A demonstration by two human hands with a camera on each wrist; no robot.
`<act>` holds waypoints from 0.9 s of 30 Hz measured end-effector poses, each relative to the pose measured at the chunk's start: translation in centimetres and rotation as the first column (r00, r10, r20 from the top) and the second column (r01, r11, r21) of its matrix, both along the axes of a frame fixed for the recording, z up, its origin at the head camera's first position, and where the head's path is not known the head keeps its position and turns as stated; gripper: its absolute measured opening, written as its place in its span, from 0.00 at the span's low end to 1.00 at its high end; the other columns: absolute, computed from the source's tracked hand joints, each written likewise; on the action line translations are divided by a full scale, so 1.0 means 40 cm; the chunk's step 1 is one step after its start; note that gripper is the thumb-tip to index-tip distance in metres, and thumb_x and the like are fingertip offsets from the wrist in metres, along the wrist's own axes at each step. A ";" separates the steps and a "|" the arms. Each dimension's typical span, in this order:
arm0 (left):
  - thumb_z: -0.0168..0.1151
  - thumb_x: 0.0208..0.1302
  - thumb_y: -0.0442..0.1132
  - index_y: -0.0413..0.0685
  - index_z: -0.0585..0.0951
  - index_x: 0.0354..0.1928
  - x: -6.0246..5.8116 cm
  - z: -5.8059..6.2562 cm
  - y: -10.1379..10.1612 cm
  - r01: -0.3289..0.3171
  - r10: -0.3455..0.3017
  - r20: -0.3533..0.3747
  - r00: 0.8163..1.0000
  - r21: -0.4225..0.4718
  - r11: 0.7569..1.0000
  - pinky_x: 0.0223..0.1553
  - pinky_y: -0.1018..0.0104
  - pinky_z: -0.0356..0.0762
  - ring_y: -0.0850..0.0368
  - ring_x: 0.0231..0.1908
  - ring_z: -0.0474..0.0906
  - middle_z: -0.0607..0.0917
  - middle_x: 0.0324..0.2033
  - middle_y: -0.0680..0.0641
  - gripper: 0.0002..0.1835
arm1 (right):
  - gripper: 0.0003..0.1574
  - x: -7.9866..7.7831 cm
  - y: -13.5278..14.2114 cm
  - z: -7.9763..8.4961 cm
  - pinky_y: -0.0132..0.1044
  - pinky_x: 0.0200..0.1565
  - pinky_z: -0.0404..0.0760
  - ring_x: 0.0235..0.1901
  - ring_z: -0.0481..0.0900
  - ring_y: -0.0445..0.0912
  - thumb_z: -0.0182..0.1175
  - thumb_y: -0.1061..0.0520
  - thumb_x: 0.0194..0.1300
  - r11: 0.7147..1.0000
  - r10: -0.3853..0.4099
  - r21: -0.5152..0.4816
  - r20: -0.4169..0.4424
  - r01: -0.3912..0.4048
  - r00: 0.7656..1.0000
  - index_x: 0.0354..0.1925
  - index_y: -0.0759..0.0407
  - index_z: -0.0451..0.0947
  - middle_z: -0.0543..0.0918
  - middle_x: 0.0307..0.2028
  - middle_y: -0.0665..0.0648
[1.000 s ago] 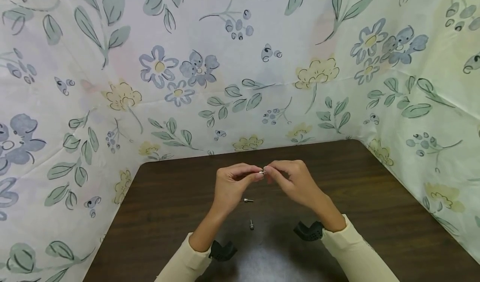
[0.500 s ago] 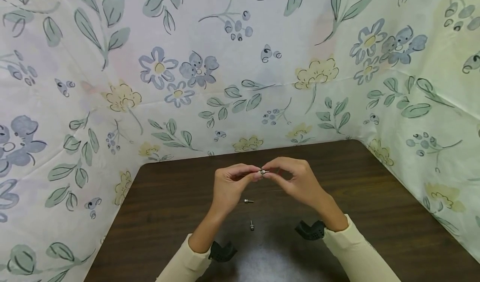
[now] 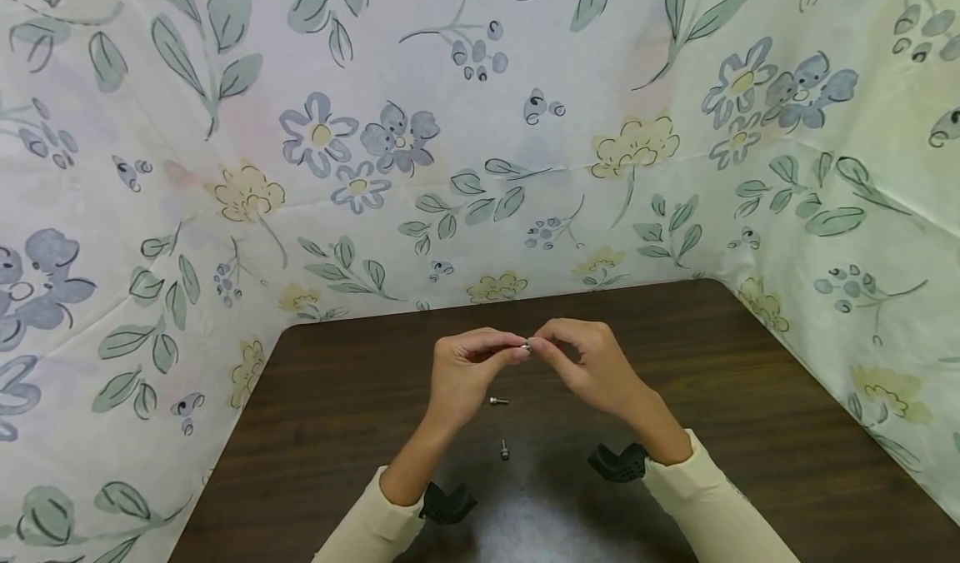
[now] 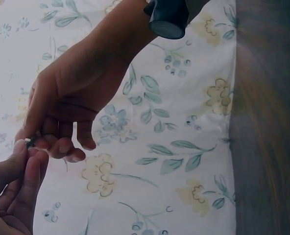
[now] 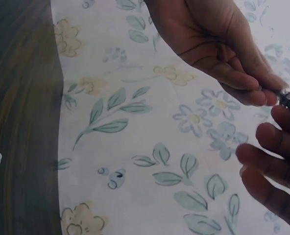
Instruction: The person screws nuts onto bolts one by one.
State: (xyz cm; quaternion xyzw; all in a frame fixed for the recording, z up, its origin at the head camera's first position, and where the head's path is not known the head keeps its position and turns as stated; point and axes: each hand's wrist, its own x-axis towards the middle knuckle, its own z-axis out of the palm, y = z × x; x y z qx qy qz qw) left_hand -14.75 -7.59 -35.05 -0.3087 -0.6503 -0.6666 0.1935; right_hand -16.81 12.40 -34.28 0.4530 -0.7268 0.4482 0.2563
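Observation:
In front of me, above the table, my two hands meet fingertip to fingertip at a small metal bolt point(image 3: 527, 346). The thumb and index finger of my left hand point(image 3: 468, 373) pinch it from the left. My right hand point(image 3: 588, 365) pinches it from the other side with thumb and forefinger. Fingertips cover much of it in the head view. The right wrist view shows a shiny end and a dark shaft on the bolt point(image 5: 286, 99); the left wrist view shows only a glint of the bolt point(image 4: 29, 142).
On the dark wooden table point(image 3: 360, 430) lie a bolt point(image 3: 498, 401) set crosswise and, closer to me, a second bolt point(image 3: 505, 450) with a thicker near end. Floral cloth point(image 3: 480, 130) hangs behind the table and at both sides. Black wrist mounts point(image 3: 618, 463) sit at both cuffs.
Half a second ago my right fingers were slightly higher and left, with more of the bolt visible; now they have closed back over its end. The two bolts on the table have not moved.

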 end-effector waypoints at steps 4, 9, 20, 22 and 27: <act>0.72 0.59 0.26 0.36 0.89 0.37 0.000 -0.001 0.001 -0.007 0.007 0.014 1.000 -0.005 1.000 0.35 0.55 0.89 0.50 0.31 0.88 0.90 0.32 0.42 0.05 | 0.18 0.001 0.000 -0.004 0.27 0.29 0.77 0.24 0.76 0.38 0.60 0.71 0.68 0.999 -0.033 0.003 -0.004 0.033 0.999 0.29 0.51 0.80 0.80 0.25 0.45; 0.72 0.59 0.26 0.35 0.89 0.37 -0.001 0.006 -0.004 -0.017 0.016 0.031 0.999 0.022 1.000 0.36 0.53 0.89 0.49 0.31 0.89 0.90 0.32 0.41 0.05 | 0.10 -0.001 0.007 0.006 0.27 0.35 0.81 0.29 0.82 0.41 0.62 0.69 0.68 0.999 -0.022 -0.026 -0.022 0.022 1.000 0.38 0.55 0.84 0.85 0.32 0.48; 0.72 0.60 0.27 0.35 0.89 0.37 0.000 0.007 -0.007 -0.028 0.027 0.026 0.999 0.020 0.999 0.37 0.53 0.89 0.49 0.31 0.89 0.90 0.32 0.41 0.04 | 0.19 -0.007 0.005 0.007 0.30 0.32 0.82 0.30 0.82 0.39 0.72 0.73 0.54 0.999 0.006 -0.036 -0.129 -0.011 0.992 0.43 0.59 0.85 0.88 0.37 0.52; 0.71 0.60 0.27 0.35 0.89 0.38 0.001 0.005 -0.005 -0.024 0.024 0.027 0.999 0.020 0.999 0.37 0.53 0.89 0.49 0.31 0.89 0.90 0.32 0.41 0.04 | 0.18 -0.004 0.004 0.006 0.28 0.33 0.82 0.30 0.81 0.39 0.72 0.73 0.55 1.000 0.004 -0.026 -0.119 -0.007 0.993 0.42 0.58 0.85 0.88 0.36 0.50; 0.71 0.60 0.26 0.35 0.89 0.38 -0.001 0.004 -0.001 -0.011 0.010 0.014 1.000 0.026 1.000 0.37 0.53 0.89 0.49 0.31 0.89 0.89 0.32 0.40 0.04 | 0.02 -0.001 0.004 0.006 0.25 0.34 0.80 0.29 0.80 0.37 0.66 0.62 0.69 1.000 -0.008 0.015 -0.080 0.010 0.997 0.40 0.56 0.83 0.86 0.33 0.49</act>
